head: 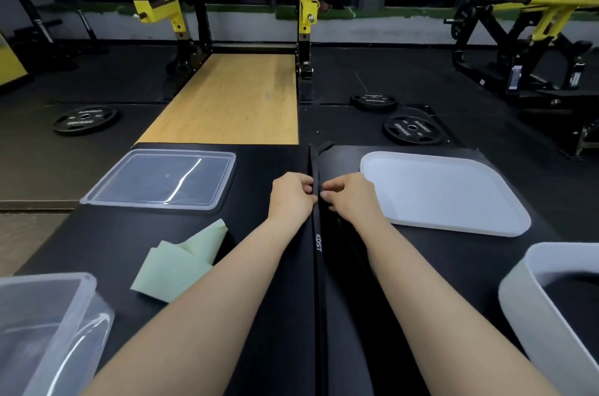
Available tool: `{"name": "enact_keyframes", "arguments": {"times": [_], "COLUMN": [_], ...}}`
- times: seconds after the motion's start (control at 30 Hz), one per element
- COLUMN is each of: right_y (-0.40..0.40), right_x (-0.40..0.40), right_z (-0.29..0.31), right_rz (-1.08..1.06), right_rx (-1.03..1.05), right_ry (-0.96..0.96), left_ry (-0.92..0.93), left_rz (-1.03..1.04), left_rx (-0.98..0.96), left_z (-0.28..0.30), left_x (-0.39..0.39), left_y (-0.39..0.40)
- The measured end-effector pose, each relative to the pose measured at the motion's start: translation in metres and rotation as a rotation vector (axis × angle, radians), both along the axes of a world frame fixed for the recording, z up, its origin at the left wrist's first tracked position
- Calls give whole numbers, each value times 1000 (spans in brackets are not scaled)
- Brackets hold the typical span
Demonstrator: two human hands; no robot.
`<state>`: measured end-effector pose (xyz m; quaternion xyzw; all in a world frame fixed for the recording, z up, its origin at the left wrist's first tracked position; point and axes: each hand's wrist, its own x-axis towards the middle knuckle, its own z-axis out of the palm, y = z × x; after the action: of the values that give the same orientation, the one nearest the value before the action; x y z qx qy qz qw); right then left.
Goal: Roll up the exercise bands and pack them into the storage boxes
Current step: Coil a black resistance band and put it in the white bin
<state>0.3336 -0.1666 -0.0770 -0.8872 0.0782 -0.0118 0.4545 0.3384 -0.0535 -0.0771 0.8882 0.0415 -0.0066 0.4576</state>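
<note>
A long black exercise band (318, 243) with white lettering lies stretched away from me down the middle of the black table. My left hand (291, 196) pinches it from the left and my right hand (348, 196) pinches it from the right, side by side near its far half. A pale green band (181, 261) lies loosely folded at the left. A clear storage box (48, 327) stands at the near left corner, a white storage box (547, 308) at the near right.
A clear lid (162, 180) lies at the far left of the table and a white lid (444, 191) at the far right. Beyond the table are weight plates (412, 129) on the floor, a wooden platform (233, 97) and a squat rack.
</note>
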Motion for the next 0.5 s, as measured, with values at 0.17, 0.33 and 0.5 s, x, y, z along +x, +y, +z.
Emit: {"name": "enact_keyframes", "arguments": {"times": [0.17, 0.33, 0.5], "right_y": [2, 3, 3], "right_x": [-46, -91, -137], "right_z": [5, 7, 11], "right_rz": [15, -4, -10], "right_rx": [-57, -61, -36], "right_ry": [23, 71, 138], "left_ry": [62, 66, 52], "left_rz": [3, -6, -17], "left_rx": [-57, -85, -31], "left_z": [0, 0, -2], "left_x": [-41, -87, -138], "left_y": [0, 2, 4]}}
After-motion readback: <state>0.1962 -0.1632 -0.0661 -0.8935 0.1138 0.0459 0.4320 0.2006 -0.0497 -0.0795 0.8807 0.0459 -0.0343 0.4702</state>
